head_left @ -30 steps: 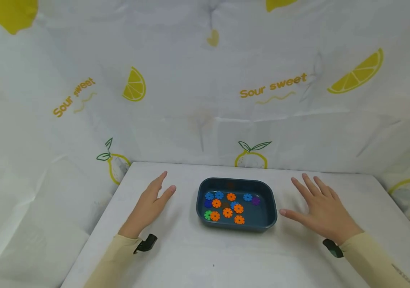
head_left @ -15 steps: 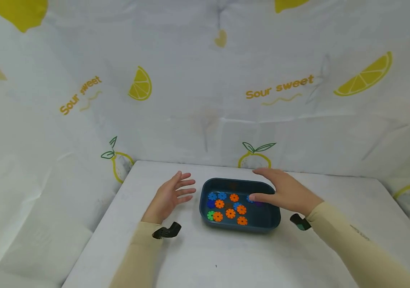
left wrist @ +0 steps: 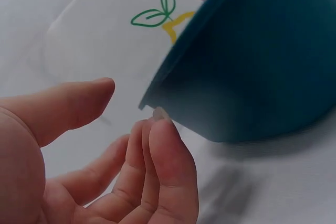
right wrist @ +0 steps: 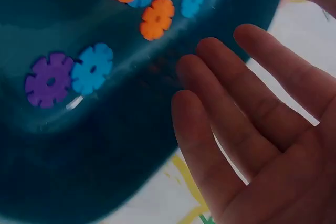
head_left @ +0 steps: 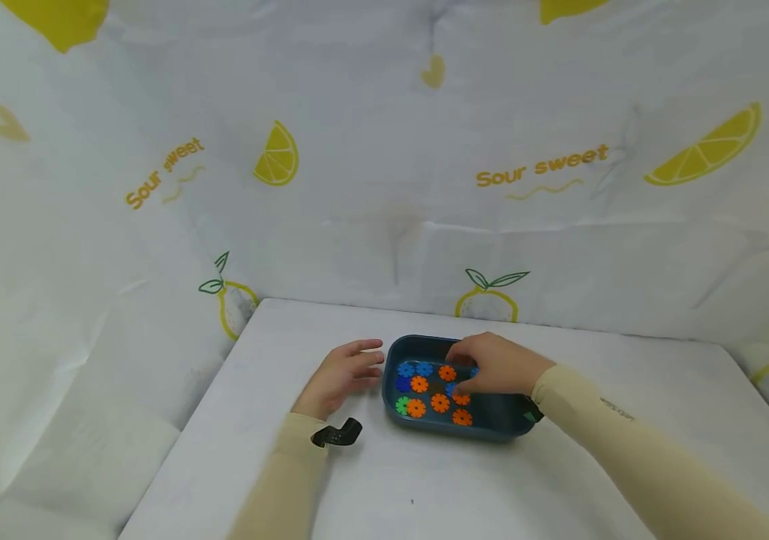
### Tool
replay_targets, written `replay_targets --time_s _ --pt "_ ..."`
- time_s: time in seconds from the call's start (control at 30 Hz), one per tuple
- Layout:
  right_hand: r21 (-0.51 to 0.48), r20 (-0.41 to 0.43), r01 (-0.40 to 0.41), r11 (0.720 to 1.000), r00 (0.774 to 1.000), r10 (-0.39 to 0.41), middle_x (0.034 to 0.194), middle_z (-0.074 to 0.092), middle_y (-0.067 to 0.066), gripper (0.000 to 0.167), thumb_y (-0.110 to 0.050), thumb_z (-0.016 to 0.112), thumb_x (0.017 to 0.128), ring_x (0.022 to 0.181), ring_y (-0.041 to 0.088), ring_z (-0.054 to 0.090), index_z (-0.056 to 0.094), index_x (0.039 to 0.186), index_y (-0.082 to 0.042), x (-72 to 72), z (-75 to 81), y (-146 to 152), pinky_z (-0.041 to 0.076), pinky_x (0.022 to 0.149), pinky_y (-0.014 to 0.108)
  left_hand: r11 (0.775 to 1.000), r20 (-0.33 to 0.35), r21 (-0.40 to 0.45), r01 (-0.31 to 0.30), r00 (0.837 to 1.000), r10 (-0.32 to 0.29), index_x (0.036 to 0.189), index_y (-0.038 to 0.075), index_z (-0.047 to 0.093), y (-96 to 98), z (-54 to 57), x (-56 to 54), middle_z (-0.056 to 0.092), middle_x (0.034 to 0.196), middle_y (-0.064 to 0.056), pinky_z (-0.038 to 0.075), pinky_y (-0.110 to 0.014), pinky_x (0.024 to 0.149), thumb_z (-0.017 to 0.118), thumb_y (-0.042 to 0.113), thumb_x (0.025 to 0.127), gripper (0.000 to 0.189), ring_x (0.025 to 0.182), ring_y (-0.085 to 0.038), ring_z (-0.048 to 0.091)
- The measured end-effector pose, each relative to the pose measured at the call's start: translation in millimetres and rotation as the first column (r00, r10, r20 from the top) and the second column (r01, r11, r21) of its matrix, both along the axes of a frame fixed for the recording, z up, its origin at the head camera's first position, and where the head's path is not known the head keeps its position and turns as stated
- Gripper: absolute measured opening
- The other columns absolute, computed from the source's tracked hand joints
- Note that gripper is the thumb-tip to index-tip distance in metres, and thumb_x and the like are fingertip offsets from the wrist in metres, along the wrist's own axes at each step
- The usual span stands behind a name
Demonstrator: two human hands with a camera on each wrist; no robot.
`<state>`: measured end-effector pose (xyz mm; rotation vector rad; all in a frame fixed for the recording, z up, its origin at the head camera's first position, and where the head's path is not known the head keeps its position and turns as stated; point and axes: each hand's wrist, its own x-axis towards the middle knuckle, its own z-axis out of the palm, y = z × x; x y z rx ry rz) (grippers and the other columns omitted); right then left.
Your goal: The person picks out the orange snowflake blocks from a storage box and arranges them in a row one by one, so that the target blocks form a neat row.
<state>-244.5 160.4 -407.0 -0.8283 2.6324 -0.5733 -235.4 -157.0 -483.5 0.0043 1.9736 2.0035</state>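
Note:
A dark teal tray (head_left: 425,426) stands on the white table and holds several notched plastic discs. Orange discs (head_left: 440,403) lie mostly left and centre, beside blue ones (head_left: 407,369) and a green disc (head_left: 401,406). My right hand (head_left: 502,364) reaches over the tray's right half, fingers spread and bent, holding nothing. In the right wrist view a purple disc (right wrist: 50,80) and a blue disc (right wrist: 93,69) lie apart from its fingers. My left hand (head_left: 340,375) is beside the tray's left end, fingertips right at the wall, thumb apart and palm bare.
White table surface (head_left: 438,487) extends in front of the tray and to both sides. Behind rises a white cloth (head_left: 370,165) printed with lemons and lettering. Each wrist wears a black strap mount, such as the left one (head_left: 338,433).
Both hands have come inward from the sides. The right hand has moved left, now over the tray's inside; the left hand has moved right up to the tray. The view has shifted slightly.

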Motion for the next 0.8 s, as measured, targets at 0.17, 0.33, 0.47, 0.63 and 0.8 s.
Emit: replay_targets --time_s 0.17,0.33,0.47,0.63,0.8 --pt "0.071 0.016 0.001 0.997 1.000 -0.002 0.122 0.077 -0.001 0.044 -0.033 0.090 0.089 0.109 0.018 0.070 0.076 0.126 -0.014 -3.3 -12.5 -8 0.060 0.102 0.048 0.998 0.009 0.036 0.045 0.999 -0.045 0.154 0.008 0.058 7.0 -4.7 0.8 0.074 0.135 -0.018 0.064 -0.036 0.096 0.075 0.025 0.103 0.057 0.103 -0.020 0.075" --pt "0.132 0.044 0.000 0.991 0.999 -0.006 0.107 0.076 -0.005 0.040 -0.032 0.092 0.087 0.093 0.012 0.063 0.077 0.119 -0.015 -6.1 -21.4 -14 0.060 0.090 0.041 0.997 0.018 0.065 0.051 0.998 -0.052 0.153 0.008 0.059 9.9 -5.6 1.6 0.076 0.131 -0.019 0.064 -0.033 0.091 0.077 0.021 0.100 0.058 0.104 -0.019 0.075" --pt "0.151 0.043 -0.002 0.989 0.999 -0.005 0.096 0.072 -0.005 0.033 -0.030 0.093 0.085 0.085 0.013 0.060 0.077 0.110 -0.016 -6.7 -23.3 -17 0.057 0.082 0.037 0.997 0.012 0.060 0.040 0.999 -0.041 0.152 0.009 0.060 9.6 -3.7 2.4 0.077 0.128 -0.017 0.063 -0.031 0.088 0.077 0.020 0.100 0.057 0.099 -0.016 0.074" --pt "0.182 0.025 0.016 0.983 0.999 -0.021 0.088 0.067 -0.007 0.028 -0.030 0.094 0.085 0.081 0.014 0.058 0.074 0.099 -0.018 -6.4 -26.0 -20 0.054 0.077 0.036 0.997 0.014 0.055 0.046 0.999 -0.047 0.152 0.010 0.060 8.9 -4.3 1.3 0.076 0.129 -0.019 0.063 -0.029 0.088 0.077 0.021 0.100 0.056 0.099 -0.016 0.074" --pt "0.216 0.012 0.032 0.976 0.999 -0.035 0.083 0.065 -0.007 0.028 -0.031 0.094 0.084 0.077 0.015 0.058 0.070 0.092 -0.018 -5.3 -31.3 -22 0.053 0.072 0.034 0.997 0.017 0.053 0.050 0.999 -0.051 0.152 0.011 0.061 9.5 -7.8 -1.1 0.076 0.129 -0.019 0.063 -0.029 0.088 0.078 0.022 0.099 0.056 0.099 -0.016 0.074"
